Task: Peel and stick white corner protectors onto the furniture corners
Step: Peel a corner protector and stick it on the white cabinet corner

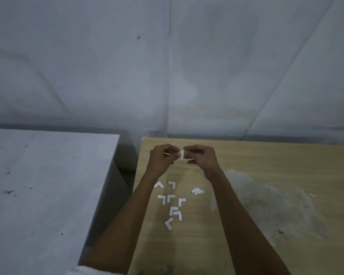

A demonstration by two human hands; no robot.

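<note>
Both hands are raised over the far left part of a light wooden table. Between them is one small white corner protector. My left hand and my right hand each pinch it with curled fingers. Several more white L-shaped corner protectors lie scattered on the wood below my wrists. The table's far left corner is just beyond my left hand.
A grey table stands to the left, with a dark gap between it and the wooden one. A whitish smear covers the wood at right. A grey wall rises behind both tables.
</note>
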